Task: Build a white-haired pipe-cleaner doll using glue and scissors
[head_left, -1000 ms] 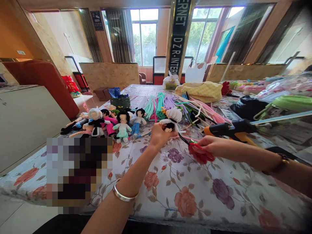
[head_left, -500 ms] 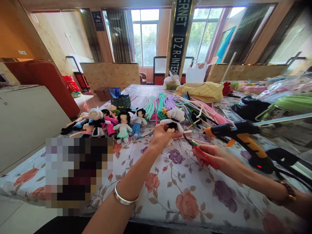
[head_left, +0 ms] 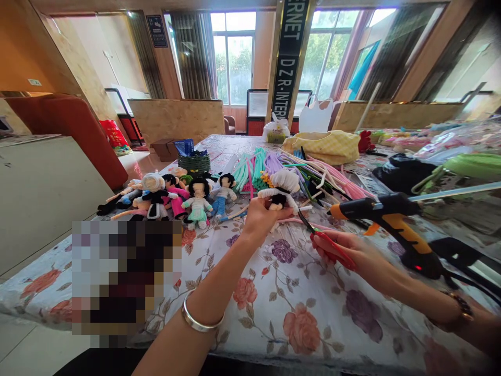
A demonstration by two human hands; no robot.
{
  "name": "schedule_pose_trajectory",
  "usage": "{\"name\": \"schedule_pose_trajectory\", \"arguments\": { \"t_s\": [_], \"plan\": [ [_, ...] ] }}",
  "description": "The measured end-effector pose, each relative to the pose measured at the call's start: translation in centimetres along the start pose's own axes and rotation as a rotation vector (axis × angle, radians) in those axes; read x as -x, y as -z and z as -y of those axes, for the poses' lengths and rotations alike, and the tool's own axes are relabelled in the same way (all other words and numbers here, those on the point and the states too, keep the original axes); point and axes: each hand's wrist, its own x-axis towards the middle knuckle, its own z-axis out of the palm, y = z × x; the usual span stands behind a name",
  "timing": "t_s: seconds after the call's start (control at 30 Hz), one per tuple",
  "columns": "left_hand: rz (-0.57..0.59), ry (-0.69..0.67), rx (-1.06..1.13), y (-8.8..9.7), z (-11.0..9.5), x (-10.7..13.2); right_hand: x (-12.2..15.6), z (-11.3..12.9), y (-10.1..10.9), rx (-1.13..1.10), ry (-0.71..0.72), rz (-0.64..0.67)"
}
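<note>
My left hand (head_left: 261,215) grips a small fuzzy doll (head_left: 285,183) with a white, hat-like top and black on its body. A short white pipe cleaner end (head_left: 305,208) sticks out to the doll's right. In my right hand (head_left: 344,248) is a pair of red-handled scissors (head_left: 332,249), its dark blades pointing up and left, close to that white end. Whether the blades touch it I cannot tell. Left of my left hand sit several finished-looking dolls, among them one in a mint skirt (head_left: 198,202) and one in blue trousers (head_left: 225,195).
A black and orange glue gun (head_left: 395,219) stands at the right, its red light lit. Bundles of coloured pipe cleaners (head_left: 258,168) lie behind the doll. Farther back are a yellow checked bag (head_left: 321,147) and a green coil (head_left: 194,163). A flowered cloth (head_left: 274,303) covers the table.
The scissors and my right hand have shifted slightly right and down. The doll in my left hand has turned more upright, with more of its body showing.
</note>
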Motion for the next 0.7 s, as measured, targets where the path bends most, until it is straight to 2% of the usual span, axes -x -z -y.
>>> {"name": "schedule_pose_trajectory", "arguments": {
  "t_s": [0.13, 0.33, 0.7],
  "plan": [
    [0.020, 0.046, 0.017, -0.1, -0.3, 0.3, 0.0, -0.2, 0.1, 0.129, 0.084, -0.055],
    [0.026, 0.078, 0.057, -0.3, -0.5, 0.4, -0.1, -0.7, -0.2, 0.537, 0.157, -0.231],
    [0.000, 0.069, 0.038, -0.6, -0.6, 0.6, -0.3, -1.7, -0.5, 0.746, 0.225, -0.356]
  ]
}}
